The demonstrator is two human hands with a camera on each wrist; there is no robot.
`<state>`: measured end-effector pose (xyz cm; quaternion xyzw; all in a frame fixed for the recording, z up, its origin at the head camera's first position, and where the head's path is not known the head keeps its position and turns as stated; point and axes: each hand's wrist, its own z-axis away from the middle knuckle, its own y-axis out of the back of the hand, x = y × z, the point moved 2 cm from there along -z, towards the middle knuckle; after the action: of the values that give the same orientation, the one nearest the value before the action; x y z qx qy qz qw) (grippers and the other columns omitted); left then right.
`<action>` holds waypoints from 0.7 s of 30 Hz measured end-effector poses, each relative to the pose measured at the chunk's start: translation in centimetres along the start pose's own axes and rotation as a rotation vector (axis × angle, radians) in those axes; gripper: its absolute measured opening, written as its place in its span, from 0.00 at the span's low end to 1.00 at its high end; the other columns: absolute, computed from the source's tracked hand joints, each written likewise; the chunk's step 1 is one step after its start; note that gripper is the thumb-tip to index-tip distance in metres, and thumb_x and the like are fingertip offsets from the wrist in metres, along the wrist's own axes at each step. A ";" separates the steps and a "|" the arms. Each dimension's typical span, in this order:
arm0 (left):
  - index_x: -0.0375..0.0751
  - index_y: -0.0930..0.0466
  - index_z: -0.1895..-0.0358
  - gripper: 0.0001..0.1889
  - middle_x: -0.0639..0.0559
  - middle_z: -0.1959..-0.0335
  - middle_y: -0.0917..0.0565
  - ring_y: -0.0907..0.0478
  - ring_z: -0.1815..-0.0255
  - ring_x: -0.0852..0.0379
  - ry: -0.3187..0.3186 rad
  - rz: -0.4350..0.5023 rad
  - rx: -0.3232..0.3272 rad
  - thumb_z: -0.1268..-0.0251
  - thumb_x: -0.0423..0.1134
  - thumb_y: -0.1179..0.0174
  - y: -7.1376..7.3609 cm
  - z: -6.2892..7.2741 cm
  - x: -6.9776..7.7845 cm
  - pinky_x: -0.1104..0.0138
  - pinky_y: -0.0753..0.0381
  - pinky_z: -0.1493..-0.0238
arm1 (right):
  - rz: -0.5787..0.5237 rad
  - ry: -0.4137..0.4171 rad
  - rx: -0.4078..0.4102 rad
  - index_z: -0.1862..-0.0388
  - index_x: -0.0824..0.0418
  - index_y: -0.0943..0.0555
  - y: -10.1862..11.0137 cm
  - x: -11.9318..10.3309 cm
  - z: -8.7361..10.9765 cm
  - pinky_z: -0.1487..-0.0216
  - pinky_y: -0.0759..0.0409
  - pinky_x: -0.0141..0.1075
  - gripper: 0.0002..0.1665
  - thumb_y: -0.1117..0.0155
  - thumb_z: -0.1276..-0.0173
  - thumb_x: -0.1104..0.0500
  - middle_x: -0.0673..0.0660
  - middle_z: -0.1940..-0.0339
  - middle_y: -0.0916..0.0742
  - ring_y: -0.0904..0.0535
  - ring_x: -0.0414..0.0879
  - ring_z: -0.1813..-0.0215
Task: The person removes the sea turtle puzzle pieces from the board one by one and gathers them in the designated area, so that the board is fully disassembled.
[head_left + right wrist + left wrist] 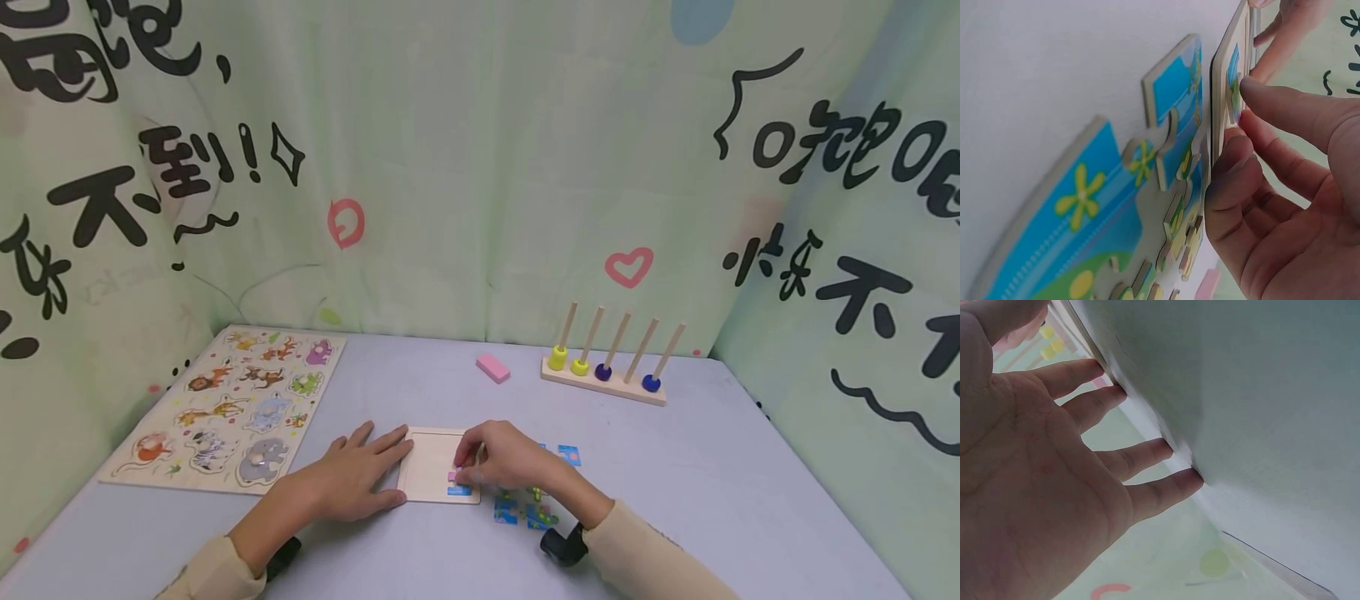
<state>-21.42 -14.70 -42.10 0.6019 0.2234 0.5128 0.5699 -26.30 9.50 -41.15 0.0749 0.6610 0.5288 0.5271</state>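
A shallow square wooden puzzle tray (427,467) lies on the table before me. My left hand (348,475) rests flat beside it, fingers spread, with the fingertips and thumb at its left edge. Over the tray's right side, my right hand (502,457) pinches a small puzzle piece (1235,100) between thumb and finger, low against the board. A blue piece (459,491) lies in the tray's lower right corner. Loose jigsaw pieces (506,511) in blue, green and yellow lie right of the tray, partly hidden under my right wrist.
An animal peg puzzle board (225,417) covers the table's left side. A pink block (492,367) lies behind the tray. At the back right stands a wooden peg rack (603,383) with yellow and dark blue beads. Printed curtains (480,167) enclose the table.
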 end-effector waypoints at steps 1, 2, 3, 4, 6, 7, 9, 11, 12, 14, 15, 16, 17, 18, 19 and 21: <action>0.47 0.35 0.18 0.40 0.49 0.13 0.40 0.50 0.14 0.24 -0.001 0.000 0.000 0.26 0.58 0.36 0.0 0.0 0.0 0.24 0.46 0.23 | -0.008 0.006 0.000 0.63 0.55 0.12 0.0 0.0 0.0 0.65 0.27 0.28 0.04 0.23 0.32 0.59 0.45 0.71 0.17 0.25 0.39 0.68; 0.47 0.35 0.18 0.40 0.49 0.13 0.40 0.50 0.14 0.24 0.001 -0.001 0.000 0.26 0.59 0.36 0.0 0.0 0.0 0.24 0.46 0.23 | -0.014 0.011 0.000 0.63 0.56 0.12 0.1 0.1 0.0 0.65 0.26 0.28 0.03 0.24 0.31 0.59 0.45 0.71 0.16 0.24 0.39 0.67; 0.47 0.35 0.18 0.40 0.49 0.13 0.40 0.50 0.13 0.24 0.003 0.000 -0.001 0.26 0.59 0.36 0.0 0.0 0.0 0.24 0.46 0.23 | -0.018 0.015 0.001 0.63 0.56 0.12 0.1 0.1 0.0 0.64 0.26 0.28 0.03 0.24 0.31 0.59 0.45 0.71 0.16 0.24 0.39 0.67; 0.47 0.35 0.18 0.40 0.50 0.13 0.40 0.50 0.13 0.25 0.005 0.000 -0.001 0.26 0.59 0.36 0.0 0.0 0.0 0.24 0.46 0.23 | -0.023 0.016 0.001 0.64 0.56 0.12 0.1 0.2 0.0 0.63 0.26 0.28 0.03 0.25 0.30 0.60 0.45 0.71 0.16 0.24 0.39 0.66; 0.47 0.35 0.18 0.40 0.49 0.13 0.40 0.50 0.13 0.25 0.004 0.001 -0.004 0.26 0.58 0.36 0.0 0.0 -0.1 0.24 0.46 0.23 | -0.038 0.014 -0.001 0.64 0.56 0.12 0.2 0.2 0.0 0.62 0.25 0.28 0.02 0.26 0.30 0.61 0.46 0.69 0.16 0.23 0.40 0.65; 0.47 0.35 0.18 0.40 0.49 0.12 0.40 0.51 0.13 0.25 0.006 0.001 -0.006 0.26 0.59 0.36 -0.1 -0.1 -0.1 0.24 0.46 0.23 | -0.043 0.012 -0.003 0.63 0.56 0.13 0.2 0.3 0.1 0.61 0.24 0.28 0.02 0.27 0.29 0.62 0.46 0.69 0.15 0.23 0.41 0.64; 0.47 0.35 0.18 0.39 0.50 0.13 0.40 0.51 0.13 0.25 0.005 0.001 -0.006 0.26 0.58 0.36 -0.1 0.0 -0.1 0.24 0.46 0.23 | -0.048 0.009 -0.007 0.63 0.55 0.13 0.2 0.3 0.1 0.60 0.24 0.29 0.03 0.28 0.28 0.62 0.46 0.68 0.15 0.23 0.41 0.64; 0.47 0.35 0.18 0.39 0.49 0.13 0.40 0.50 0.14 0.24 0.002 -0.001 -0.005 0.26 0.58 0.36 -0.1 -0.1 -0.1 0.24 0.46 0.23 | -0.056 0.008 -0.009 0.62 0.55 0.13 0.3 0.4 0.1 0.60 0.24 0.29 0.03 0.29 0.28 0.63 0.46 0.67 0.14 0.22 0.41 0.63; 0.47 0.35 0.18 0.39 0.49 0.13 0.40 0.50 0.14 0.24 0.002 -0.002 -0.004 0.26 0.58 0.36 -0.1 -0.1 -0.1 0.24 0.46 0.23 | -0.059 0.007 -0.010 0.62 0.55 0.13 0.3 0.4 0.1 0.60 0.24 0.29 0.03 0.30 0.27 0.63 0.47 0.67 0.14 0.23 0.42 0.63; 0.48 0.35 0.18 0.39 0.50 0.13 0.39 0.50 0.14 0.24 0.003 -0.003 -0.002 0.26 0.58 0.36 -0.1 -0.1 -0.1 0.24 0.46 0.23 | -0.066 0.008 -0.008 0.61 0.55 0.13 0.3 0.5 0.2 0.60 0.24 0.29 0.03 0.30 0.27 0.63 0.47 0.67 0.14 0.22 0.42 0.63; 0.48 0.35 0.18 0.39 0.50 0.13 0.39 0.50 0.14 0.24 0.005 -0.004 -0.001 0.27 0.58 0.36 -0.1 -0.1 -0.1 0.24 0.46 0.23 | -0.070 0.009 -0.007 0.61 0.55 0.12 0.3 0.5 0.2 0.59 0.24 0.29 0.03 0.30 0.27 0.63 0.47 0.66 0.14 0.22 0.42 0.63; 0.48 0.35 0.18 0.39 0.50 0.13 0.39 0.50 0.14 0.24 0.006 -0.004 -0.001 0.27 0.59 0.36 -0.1 -0.1 -0.1 0.24 0.46 0.23 | -0.075 0.008 -0.006 0.61 0.54 0.12 0.4 0.5 0.2 0.59 0.24 0.29 0.04 0.30 0.26 0.63 0.47 0.66 0.14 0.22 0.42 0.63; 0.48 0.35 0.18 0.39 0.50 0.13 0.39 0.50 0.13 0.24 0.007 -0.005 -0.002 0.27 0.59 0.36 -0.1 -0.1 -0.1 0.24 0.46 0.23 | -0.078 0.009 -0.005 0.61 0.54 0.12 0.4 0.6 0.2 0.59 0.23 0.29 0.04 0.31 0.26 0.63 0.47 0.66 0.13 0.22 0.42 0.63; 0.48 0.35 0.18 0.39 0.50 0.13 0.39 0.50 0.13 0.24 0.008 -0.005 -0.002 0.27 0.59 0.36 -0.1 -0.1 -0.1 0.24 0.46 0.23 | -0.085 0.008 -0.005 0.61 0.54 0.12 0.5 0.6 0.3 0.59 0.23 0.29 0.04 0.31 0.26 0.63 0.47 0.66 0.13 0.22 0.42 0.63; 0.48 0.35 0.18 0.39 0.50 0.13 0.39 0.50 0.14 0.24 0.008 -0.004 -0.002 0.27 0.59 0.36 -0.1 -0.1 -0.1 0.24 0.46 0.23 | -0.091 0.009 -0.005 0.61 0.54 0.12 0.5 0.7 0.3 0.60 0.23 0.29 0.04 0.31 0.26 0.63 0.48 0.65 0.13 0.22 0.42 0.63; 0.48 0.35 0.18 0.39 0.49 0.13 0.39 0.50 0.14 0.24 0.008 -0.002 -0.002 0.27 0.59 0.36 -0.1 -0.1 -0.1 0.24 0.46 0.23 | -0.108 0.010 -0.006 0.60 0.56 0.12 0.7 0.8 0.4 0.61 0.23 0.29 0.03 0.31 0.25 0.63 0.48 0.65 0.13 0.22 0.42 0.65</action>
<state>-21.54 -14.69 -42.26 0.5991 0.2259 0.5149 0.5701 -26.63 10.55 -41.08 0.0348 0.6652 0.5017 0.5519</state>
